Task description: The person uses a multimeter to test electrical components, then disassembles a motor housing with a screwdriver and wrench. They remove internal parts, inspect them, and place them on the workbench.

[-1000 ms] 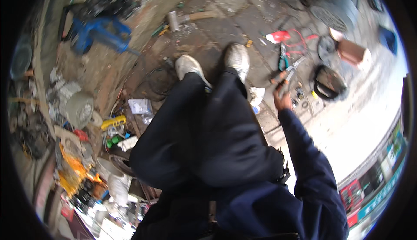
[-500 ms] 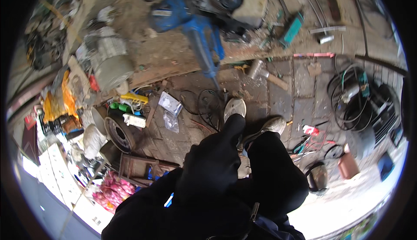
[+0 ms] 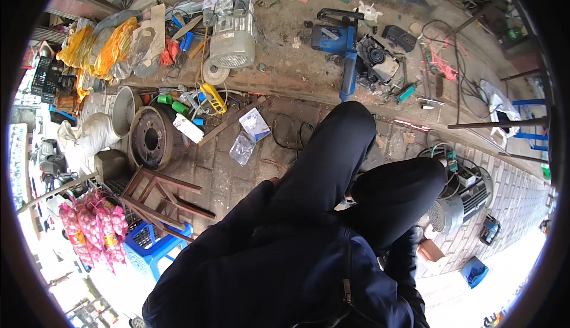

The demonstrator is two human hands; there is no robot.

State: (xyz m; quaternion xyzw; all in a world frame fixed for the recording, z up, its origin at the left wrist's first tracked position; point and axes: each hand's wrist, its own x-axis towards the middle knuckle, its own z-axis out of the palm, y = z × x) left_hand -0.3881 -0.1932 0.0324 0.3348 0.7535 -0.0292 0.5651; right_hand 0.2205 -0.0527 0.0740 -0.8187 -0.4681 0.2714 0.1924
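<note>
Only a sliver of my left hand shows beside my left thigh; its fingers are hidden. The nearest things to it are a clear plastic bag and a flat white package on the brick paving. My right sleeve runs up beside my right knee, and that hand is out of sight. Past my left knee, a blue power tool lies on the raised ledge, its lower end behind the knee. A dark machine part with a round hub sits to its right.
At left stand a rusty wheel rim, a wooden frame, a blue stool and pink net bags. A grey motor rests on the ledge. Another motor and a brown block are at right.
The view has shifted, bringing more of the left side and my torso into it. My knees now cover my shoes and the hammer seen before. My left hand's skin has come into sight.
</note>
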